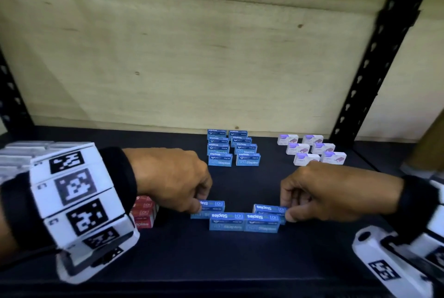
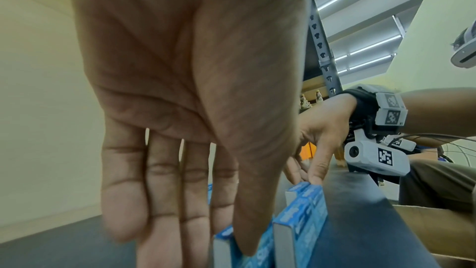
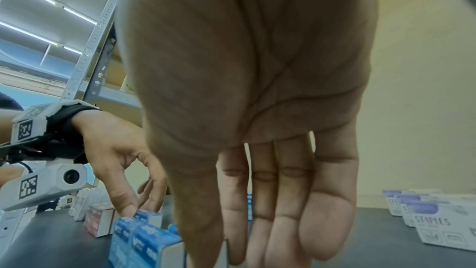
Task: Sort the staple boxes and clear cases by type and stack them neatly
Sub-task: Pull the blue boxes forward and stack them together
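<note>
Four blue staple boxes sit in a cluster at the front of the dark shelf point(image 1: 240, 261). My left hand point(image 1: 200, 204) pinches the back-left blue box point(image 1: 212, 207) between thumb and fingers; the left wrist view shows the thumb point(image 2: 244, 237) on its near face point(image 2: 260, 252). My right hand point(image 1: 287, 211) pinches the back-right blue box point(image 1: 269, 210) the same way. In the right wrist view that box is mostly hidden behind the thumb point(image 3: 201, 231). Two more blue boxes point(image 1: 225, 222) point(image 1: 262, 222) stand side by side in front, between the hands.
Stacked blue staple boxes point(image 1: 231, 150) stand in two columns at the back centre. White and purple staple boxes point(image 1: 312, 151) sit in rows at the back right. Red staple boxes point(image 1: 144, 212) are behind my left wrist, clear cases point(image 1: 16, 156) at far left. A black upright point(image 1: 374, 57) rises at right.
</note>
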Action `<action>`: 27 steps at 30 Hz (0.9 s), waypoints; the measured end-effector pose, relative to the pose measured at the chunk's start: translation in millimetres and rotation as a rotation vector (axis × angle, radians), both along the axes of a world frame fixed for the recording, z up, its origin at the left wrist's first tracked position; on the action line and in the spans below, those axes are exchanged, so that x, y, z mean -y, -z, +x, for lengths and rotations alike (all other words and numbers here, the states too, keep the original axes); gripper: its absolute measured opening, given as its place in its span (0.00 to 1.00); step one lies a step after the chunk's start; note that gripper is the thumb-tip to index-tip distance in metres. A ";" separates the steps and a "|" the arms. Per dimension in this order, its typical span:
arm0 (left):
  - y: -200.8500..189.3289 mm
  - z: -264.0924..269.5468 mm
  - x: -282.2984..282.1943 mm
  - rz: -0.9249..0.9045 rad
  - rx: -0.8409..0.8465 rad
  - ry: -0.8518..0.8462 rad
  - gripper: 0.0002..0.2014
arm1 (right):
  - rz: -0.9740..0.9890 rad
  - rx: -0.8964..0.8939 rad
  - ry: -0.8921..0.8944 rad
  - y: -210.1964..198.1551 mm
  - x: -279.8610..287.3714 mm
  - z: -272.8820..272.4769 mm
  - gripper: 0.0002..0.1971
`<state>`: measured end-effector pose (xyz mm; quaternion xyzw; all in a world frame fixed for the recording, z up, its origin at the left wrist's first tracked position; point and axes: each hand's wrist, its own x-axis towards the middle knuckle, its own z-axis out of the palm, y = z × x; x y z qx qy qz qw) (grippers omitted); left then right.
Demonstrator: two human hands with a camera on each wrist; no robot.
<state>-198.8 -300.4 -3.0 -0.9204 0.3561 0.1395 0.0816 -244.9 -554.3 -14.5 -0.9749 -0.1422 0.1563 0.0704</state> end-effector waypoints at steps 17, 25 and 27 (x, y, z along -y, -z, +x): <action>6.0 -18.0 19.0 -0.009 -0.090 0.010 0.23 | -0.038 0.013 -0.091 6.6 -25.9 -6.6 0.18; 11.2 -19.1 27.8 -0.061 -0.047 0.041 0.18 | -0.073 0.048 -0.124 7.5 -33.7 -7.1 0.17; 10.8 -19.6 29.8 -0.062 -0.044 0.039 0.18 | -0.080 0.055 -0.139 8.7 -35.0 -6.5 0.17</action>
